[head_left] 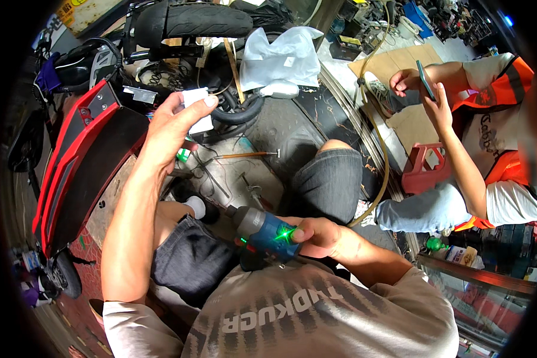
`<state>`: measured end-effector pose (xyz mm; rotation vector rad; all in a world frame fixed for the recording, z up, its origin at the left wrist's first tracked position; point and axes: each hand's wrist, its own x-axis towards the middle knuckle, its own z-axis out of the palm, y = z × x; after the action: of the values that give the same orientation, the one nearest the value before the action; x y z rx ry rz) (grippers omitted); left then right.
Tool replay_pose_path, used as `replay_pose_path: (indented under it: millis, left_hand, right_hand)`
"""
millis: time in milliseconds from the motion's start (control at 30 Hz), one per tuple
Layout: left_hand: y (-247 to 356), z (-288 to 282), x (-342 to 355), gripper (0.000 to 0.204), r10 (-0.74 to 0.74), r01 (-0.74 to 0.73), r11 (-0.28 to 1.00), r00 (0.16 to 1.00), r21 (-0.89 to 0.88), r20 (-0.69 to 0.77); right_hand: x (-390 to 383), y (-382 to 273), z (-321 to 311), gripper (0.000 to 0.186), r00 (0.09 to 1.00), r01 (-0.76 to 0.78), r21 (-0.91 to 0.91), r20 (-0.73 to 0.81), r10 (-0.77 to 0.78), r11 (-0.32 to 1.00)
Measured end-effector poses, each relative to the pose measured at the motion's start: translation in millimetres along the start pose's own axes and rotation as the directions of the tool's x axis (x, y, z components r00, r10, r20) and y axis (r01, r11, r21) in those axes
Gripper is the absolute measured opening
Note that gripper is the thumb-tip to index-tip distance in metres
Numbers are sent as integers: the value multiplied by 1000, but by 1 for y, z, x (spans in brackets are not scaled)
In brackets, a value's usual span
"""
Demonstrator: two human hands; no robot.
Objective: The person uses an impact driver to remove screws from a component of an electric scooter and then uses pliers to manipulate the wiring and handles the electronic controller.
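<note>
Holding a blue cordless driver close over the lap, the right hand is wrapping its grip around the tool body, a green light glowing beside the fingers. Beyond the knees, a screwdriver and loose wires are lying on the floor. Further out, the left hand is pinching a small white piece between thumb and fingers, raised beside a red scooter panel. A tyre is sitting beyond. Off right, another person is sitting holding a phone.

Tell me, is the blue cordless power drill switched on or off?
On: a green light glows on the blue cordless power drill, held in the right hand.
</note>
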<state>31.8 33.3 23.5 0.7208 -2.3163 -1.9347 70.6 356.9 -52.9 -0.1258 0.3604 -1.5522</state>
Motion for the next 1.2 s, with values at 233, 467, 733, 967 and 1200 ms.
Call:
replay_pose_path:
  millis: [233,467,733,967,1200]
  left_hand:
    - [-7,0,11,62,-51,58,988,997,-143,51]
    - [1,-8,15,65,-93,109,971,992,-212,84]
    - [4,-3,24,77,-115,148,958,983,-246,141]
    - [1,2,29,55,-107,146,958,981,-245,164]
    - [9,2,1,57,-77,119,965,980,-232,183]
  right_hand:
    - [-5,23,-30,129,994,55,-205,106,-33,977]
    - [11,28,-10,102,989,127,-493,-1,-147,860]
    - [28,38,2,39,878,88,-888,-144,-455,451]
    - [20,-34,51,46,597,192,-965,259,-759,-178]
    - [16,-74,78,37,555,-12,-992,98,-826,-126]
